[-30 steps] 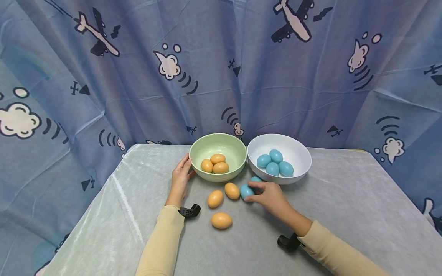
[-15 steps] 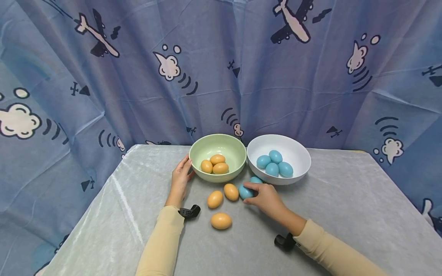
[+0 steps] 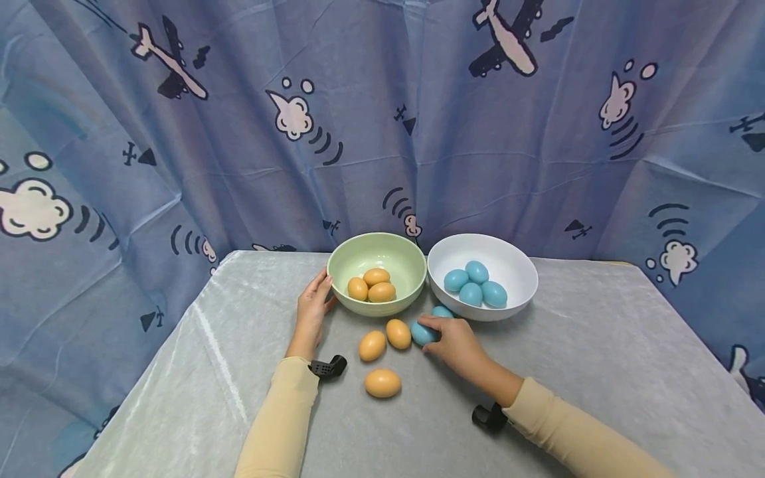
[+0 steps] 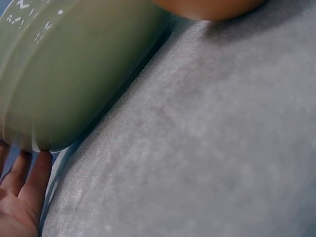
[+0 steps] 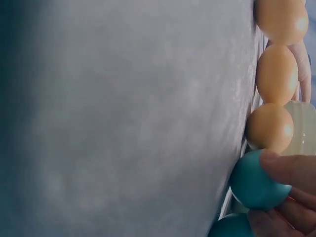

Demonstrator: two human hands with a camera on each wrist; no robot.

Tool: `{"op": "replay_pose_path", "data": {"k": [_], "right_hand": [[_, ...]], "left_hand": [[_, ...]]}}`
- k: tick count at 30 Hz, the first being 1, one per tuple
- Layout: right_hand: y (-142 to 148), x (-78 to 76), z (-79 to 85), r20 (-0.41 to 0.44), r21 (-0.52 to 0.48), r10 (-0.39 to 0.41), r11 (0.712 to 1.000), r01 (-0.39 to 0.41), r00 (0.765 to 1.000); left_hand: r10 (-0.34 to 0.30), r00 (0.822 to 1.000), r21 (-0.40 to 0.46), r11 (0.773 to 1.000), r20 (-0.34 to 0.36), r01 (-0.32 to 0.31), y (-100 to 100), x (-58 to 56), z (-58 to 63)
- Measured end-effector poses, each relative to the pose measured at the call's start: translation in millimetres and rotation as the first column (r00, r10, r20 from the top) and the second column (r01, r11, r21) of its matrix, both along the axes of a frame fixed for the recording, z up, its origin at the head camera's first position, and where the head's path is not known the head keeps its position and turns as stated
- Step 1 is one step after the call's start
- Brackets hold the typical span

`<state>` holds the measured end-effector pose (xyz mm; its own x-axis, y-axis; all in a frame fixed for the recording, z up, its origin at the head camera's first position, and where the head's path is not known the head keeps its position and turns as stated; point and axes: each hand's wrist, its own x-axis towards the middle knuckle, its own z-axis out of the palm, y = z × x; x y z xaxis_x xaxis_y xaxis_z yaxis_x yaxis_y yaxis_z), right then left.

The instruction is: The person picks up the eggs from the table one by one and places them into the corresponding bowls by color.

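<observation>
My left hand (image 3: 311, 309) touches the left side of the light green bowl (image 3: 404, 267) with its fingertips. In the left wrist view its fingers (image 4: 37, 185) look straight against the bowl's wall. A blue egg (image 3: 422, 333) is pinched between the thumb and fingers of my right hand (image 3: 460, 344), low over the table in front of the bowls. Right beside it, a yellow-orange egg (image 3: 398, 334) lies on the left. Behind the fingers another blue egg (image 3: 441, 311) partly shows at the foot of the white bowl (image 3: 515, 272).
Three orange eggs rest in the green bowl and several blue ones (image 3: 494, 294) in the white bowl. Two more orange eggs lie on the grey cloth, one farther left (image 3: 372, 346), one nearer (image 3: 382, 383). A patterned curtain (image 3: 358, 146) hangs behind the table.
My right hand has shifted slightly left with the blue egg, and the neighbouring orange egg has edged left too. The left hand stays at the green bowl.
</observation>
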<state>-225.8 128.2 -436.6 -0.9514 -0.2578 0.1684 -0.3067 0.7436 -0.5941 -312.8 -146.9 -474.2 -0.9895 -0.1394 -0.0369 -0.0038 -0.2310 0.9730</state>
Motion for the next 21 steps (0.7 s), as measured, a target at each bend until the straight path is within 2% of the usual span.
{"op": "replay_pose_path", "data": {"k": [2, 8, 16, 21], "right_hand": [[-0.5, -0.2, -0.1, -0.005, -0.005, -0.012, 1.0, 0.012, 1.0], [-0.7, 1.2, 0.5, 0.014, -0.053, -0.046, 0.997, 0.047, 0.999], [3.6, 1.4, 1.7, 0.04, -0.102, -0.078, 0.991, 0.081, 0.996], [7.2, 0.9, 5.8, 0.067, -0.129, -0.094, 0.986, 0.102, 0.993]], "left_hand": [[0.005, 1.0, -0.004, 1.0, -0.001, -0.005, -0.5, -1.9, -3.6], [0.004, 1.0, 0.004, 1.0, -0.002, -0.004, -0.5, -1.8, -3.4], [0.016, 0.998, -0.033, 0.999, -0.052, -0.018, 0.1, 0.4, -5.3], [0.012, 1.0, -0.007, 1.0, -0.016, -0.012, -0.6, -1.0, -4.7]]}}
